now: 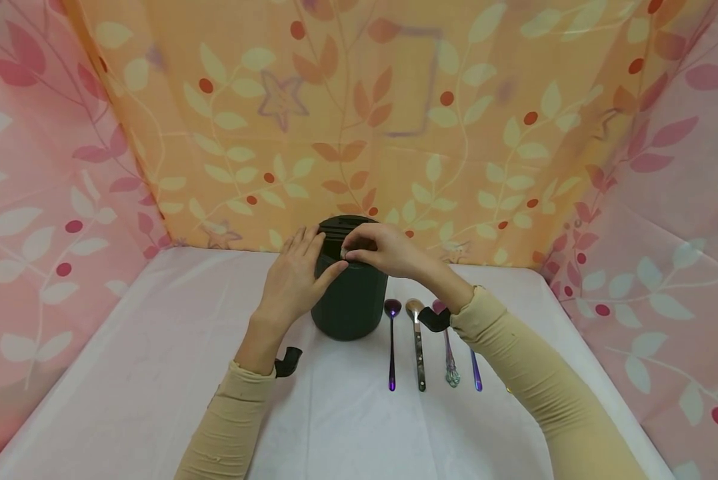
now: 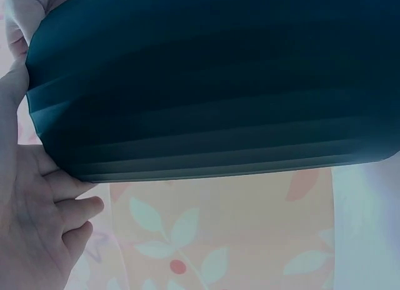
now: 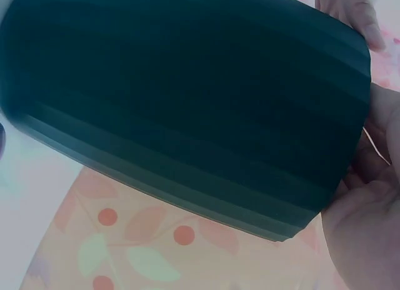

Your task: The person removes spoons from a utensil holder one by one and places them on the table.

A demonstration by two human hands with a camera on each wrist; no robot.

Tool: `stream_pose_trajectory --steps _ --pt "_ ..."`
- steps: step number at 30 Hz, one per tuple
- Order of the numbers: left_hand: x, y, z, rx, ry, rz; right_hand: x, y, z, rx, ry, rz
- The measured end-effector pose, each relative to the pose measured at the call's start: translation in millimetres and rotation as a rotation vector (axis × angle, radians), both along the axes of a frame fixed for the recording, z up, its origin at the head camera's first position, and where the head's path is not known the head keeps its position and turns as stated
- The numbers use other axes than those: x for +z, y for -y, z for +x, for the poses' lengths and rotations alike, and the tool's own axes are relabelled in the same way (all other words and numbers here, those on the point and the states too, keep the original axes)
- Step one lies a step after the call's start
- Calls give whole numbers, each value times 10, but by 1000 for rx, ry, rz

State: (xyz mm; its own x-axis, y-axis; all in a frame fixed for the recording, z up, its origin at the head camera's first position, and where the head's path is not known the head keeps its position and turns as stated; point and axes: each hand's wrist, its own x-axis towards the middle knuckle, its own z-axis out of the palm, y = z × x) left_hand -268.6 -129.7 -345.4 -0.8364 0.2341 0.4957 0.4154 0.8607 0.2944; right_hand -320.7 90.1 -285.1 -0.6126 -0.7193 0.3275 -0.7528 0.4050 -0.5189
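A dark green ribbed container, round and open at the top, stands upright on the white-covered table. My left hand rests on its left rim, fingers extended, the thumb reaching along the near rim. In the left wrist view, the container's side hides part of the fingers. At the near rim, my right hand pinches a small pale thing between thumb and fingers, over the opening. Its kind cannot be told, as the fingers cover most of it. A thin bright edge shows by the right fingers in the right wrist view.
Right of the container lie a purple spoon, a spoon with a dark riveted handle, one with an ornate handle and a blue-purple handle. The right forearm covers part of this row. A patterned curtain hangs behind.
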Motion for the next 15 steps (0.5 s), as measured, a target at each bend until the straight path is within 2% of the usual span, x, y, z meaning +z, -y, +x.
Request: stream_pose_trajectory --steps 7,15 --pt "5 8 4 -4 -6 -1 -36 -12 4 -47 11 -42" --pt "3 5 2 -2 3 5 -32 -45 52 -44 57 -160"
